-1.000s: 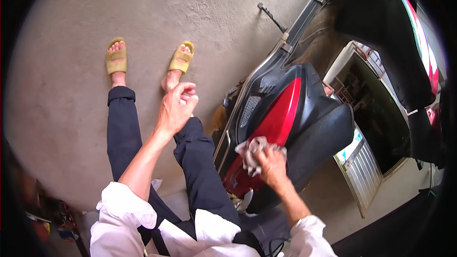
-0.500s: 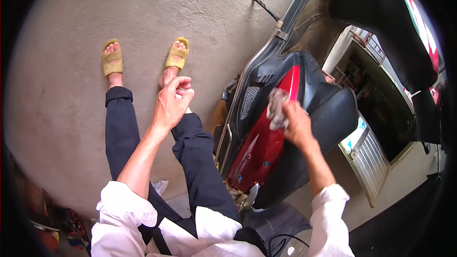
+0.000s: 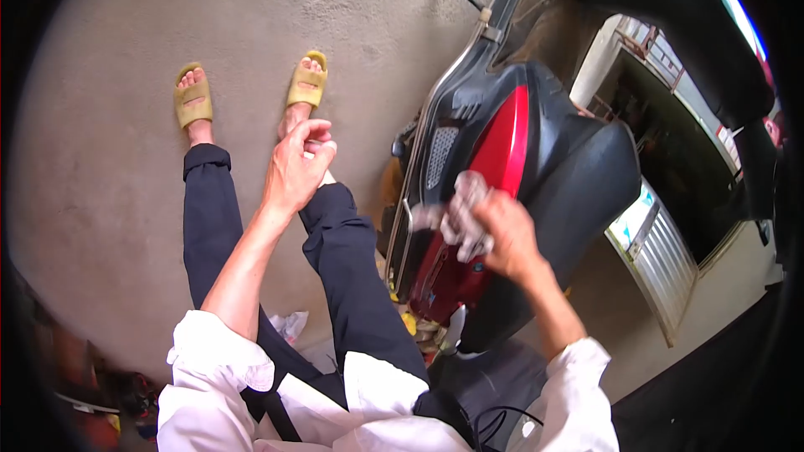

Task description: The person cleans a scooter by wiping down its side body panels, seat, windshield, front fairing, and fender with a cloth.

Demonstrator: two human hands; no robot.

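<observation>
My right hand (image 3: 511,238) is closed round a crumpled, greyish cloth (image 3: 465,222), blurred by motion. The cloth is over the red side panel (image 3: 502,146) of a scooter, and a loose end of it trails left towards the metal side rail. Beside the panel is the scooter's black seat (image 3: 582,209). Away from the scooter, my left hand (image 3: 293,172) hovers above my right leg, fingers loosely bent with a gap by the thumb. Nothing shows in it.
A metal side rail (image 3: 448,75) runs along the scooter, with a short peg sticking out over the concrete floor (image 3: 109,159). My feet in yellow sandals (image 3: 194,105) stand left of it. A ribbed metal panel (image 3: 662,259) lies beyond the seat. Assorted items sit at lower left.
My right hand and the cloth have moved left and slightly down over the red panel. The cloth's loose end now swings out leftward. My left hand keeps about the same pose.
</observation>
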